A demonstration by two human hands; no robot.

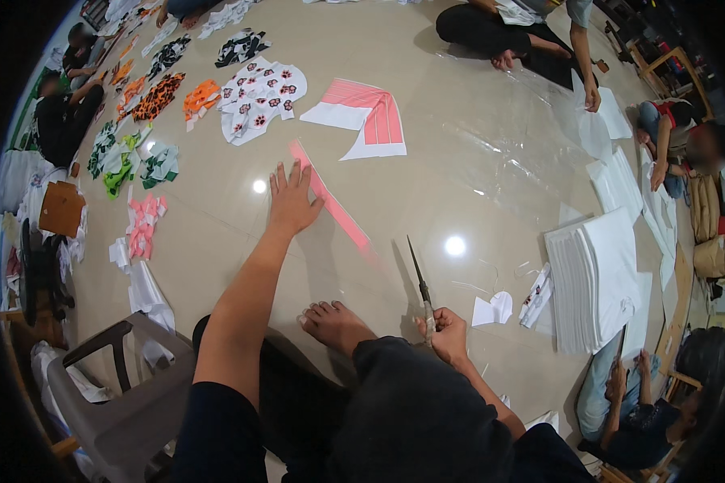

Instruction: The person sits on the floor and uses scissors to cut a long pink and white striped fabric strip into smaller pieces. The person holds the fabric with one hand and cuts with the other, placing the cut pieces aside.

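My left hand (295, 201) reaches out over the tiled floor with its fingers spread. Its fingertips are beside a long, narrow pink fabric strip (330, 203) with white edges, which lies slantwise; whether they touch it I cannot tell. In my right hand (447, 334) is a pair of scissors (424, 286), gripped by the wrapped handle, blades together and pointing away from me. Farther off lies a curved pink and white fabric piece (370, 117), and left of it a white piece with a paw-like print (262, 95).
Heaps of orange (159, 97), green (119, 161) and pink scraps (145, 221) lie to the left, near a grey plastic chair (129, 402). A tall stack of white sheets (592, 282) stands at right. Clear plastic film (507, 137) spreads toward a seated person (532, 40). Other people sit around.
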